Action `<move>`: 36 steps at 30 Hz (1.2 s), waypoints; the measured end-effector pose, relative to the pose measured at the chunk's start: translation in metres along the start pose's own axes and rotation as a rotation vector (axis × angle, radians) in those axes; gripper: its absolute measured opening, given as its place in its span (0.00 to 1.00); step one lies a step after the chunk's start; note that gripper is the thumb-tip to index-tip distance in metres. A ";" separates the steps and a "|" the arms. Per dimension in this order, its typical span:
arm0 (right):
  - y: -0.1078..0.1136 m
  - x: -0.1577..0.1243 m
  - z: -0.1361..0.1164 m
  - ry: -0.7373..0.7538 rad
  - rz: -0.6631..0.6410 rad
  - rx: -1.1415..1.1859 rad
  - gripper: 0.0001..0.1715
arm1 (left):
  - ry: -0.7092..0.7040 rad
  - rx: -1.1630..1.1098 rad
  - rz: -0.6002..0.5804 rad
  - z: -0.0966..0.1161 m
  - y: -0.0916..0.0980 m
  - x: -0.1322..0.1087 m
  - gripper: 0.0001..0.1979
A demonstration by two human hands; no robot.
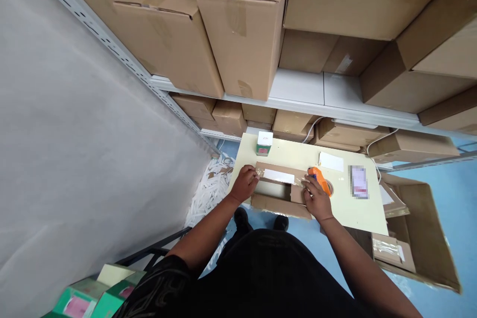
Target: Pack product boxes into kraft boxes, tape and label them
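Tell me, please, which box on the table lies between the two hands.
The brown cardboard carton, flanked by the left hand and the right hand; the small green box stands apart, beyond them.

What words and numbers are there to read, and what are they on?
No text reads clearly.
Small green-and-white box: dark marks on top, too small to read.
Phone: blurred, unreadable.
White strip on the cardboard box: no writing I can make out.
Green boxes at lower left: pink patches, no legible words.
Black sleeve: pale marks, can't tell if they're letters.
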State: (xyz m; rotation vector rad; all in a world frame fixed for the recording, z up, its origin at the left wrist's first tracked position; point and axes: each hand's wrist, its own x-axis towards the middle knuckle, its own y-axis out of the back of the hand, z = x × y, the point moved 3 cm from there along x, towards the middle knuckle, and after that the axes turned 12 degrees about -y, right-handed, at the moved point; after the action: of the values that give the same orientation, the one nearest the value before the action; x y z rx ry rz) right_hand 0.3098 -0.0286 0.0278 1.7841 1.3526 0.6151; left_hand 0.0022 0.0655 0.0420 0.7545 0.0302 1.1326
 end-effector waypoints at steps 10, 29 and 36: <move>0.006 0.002 0.005 0.168 -0.003 0.015 0.22 | 0.576 -0.503 0.178 -0.035 0.004 -0.045 0.13; -0.003 0.002 0.014 0.194 -0.050 -0.056 0.25 | 0.182 -0.340 -0.229 -0.002 -0.001 -0.074 0.48; 0.005 0.006 0.020 0.190 -0.162 0.130 0.25 | 0.116 -0.057 -0.126 0.004 -0.004 -0.044 0.31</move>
State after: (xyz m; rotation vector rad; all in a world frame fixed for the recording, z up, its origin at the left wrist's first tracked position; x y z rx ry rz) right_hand 0.3297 -0.0297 0.0200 1.7303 1.6823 0.6330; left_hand -0.0126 0.0265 0.0279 0.6268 0.1404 1.0520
